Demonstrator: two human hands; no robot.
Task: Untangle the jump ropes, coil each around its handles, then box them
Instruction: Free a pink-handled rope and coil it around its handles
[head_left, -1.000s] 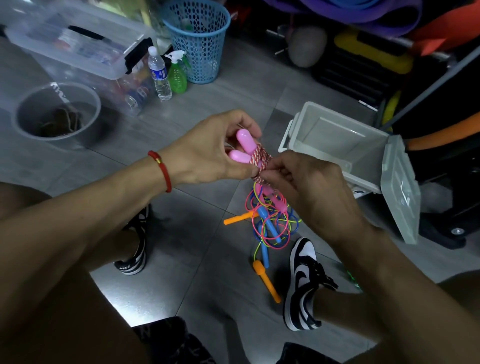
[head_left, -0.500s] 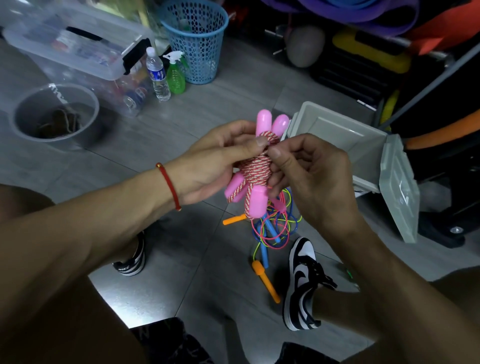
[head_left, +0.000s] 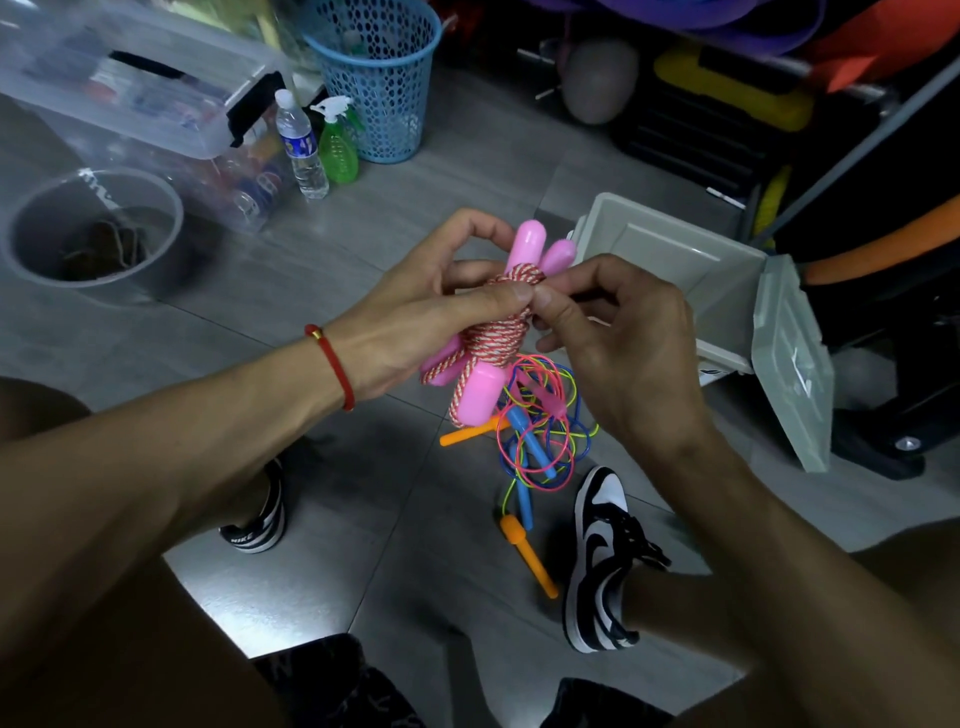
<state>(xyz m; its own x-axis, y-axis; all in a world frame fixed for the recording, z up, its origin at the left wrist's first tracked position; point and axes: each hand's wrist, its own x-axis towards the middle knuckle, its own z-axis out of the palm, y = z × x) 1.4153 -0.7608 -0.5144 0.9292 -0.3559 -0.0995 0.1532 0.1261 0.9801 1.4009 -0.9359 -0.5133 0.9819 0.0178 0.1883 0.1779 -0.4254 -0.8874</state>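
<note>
A jump rope with pink handles (head_left: 527, 248) and a red-and-white cord (head_left: 496, 335) coiled around them is held upright above the floor. My left hand (head_left: 415, 317) grips the bundle from the left, thumb across the coil. My right hand (head_left: 618, 338) pinches the cord near the top of the coil. Below on the floor lies a tangle of thin coloured ropes (head_left: 543, 436) with blue (head_left: 524, 499) and orange handles (head_left: 530, 553). An open grey box (head_left: 675, 260) with its lid (head_left: 792, 364) hanging at the right stands just behind my hands.
My two black-and-white shoes (head_left: 597, 556) flank the tangle. At the back left stand a grey bucket (head_left: 93, 234), a clear storage bin (head_left: 140, 98), a water bottle (head_left: 301, 145), a green spray bottle (head_left: 337, 145) and a blue basket (head_left: 376, 73). Dark equipment fills the back right.
The pink-handled bundle has turned from lying sideways to standing upright, handles pointing up. My right hand shifted from below the coil to its upper right, pinching the cord.
</note>
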